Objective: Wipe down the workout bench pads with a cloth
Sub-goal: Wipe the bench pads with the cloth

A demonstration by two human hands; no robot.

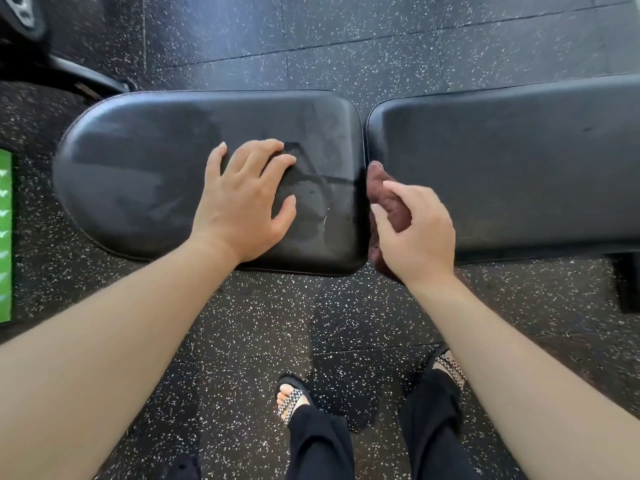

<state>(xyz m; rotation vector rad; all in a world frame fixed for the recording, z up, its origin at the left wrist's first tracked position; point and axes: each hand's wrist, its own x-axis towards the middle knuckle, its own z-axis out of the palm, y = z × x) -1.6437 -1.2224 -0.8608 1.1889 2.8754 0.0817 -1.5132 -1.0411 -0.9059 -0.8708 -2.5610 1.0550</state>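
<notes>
Two black bench pads lie side by side below me: the rounded seat pad [145, 174] on the left and the longer back pad [519, 161] on the right. Damp streaks mark the seat pad near its right end. My left hand [242, 199] rests flat on the seat pad, fingers spread. In the narrow gap between the pads sits a dark brown cloth [379, 188], pinched by my right hand [415, 230], whose fingers curl around it. Part of the cloth hangs below the pads, hidden by my hand.
Black rubber floor [346, 36] with white flecks surrounds the bench. A green strip [5, 237] shows at the left edge. Dark equipment [69, 67] stands at the upper left. A bench leg [627, 282] is at the right. My sandalled feet [291, 400] stand close to the bench.
</notes>
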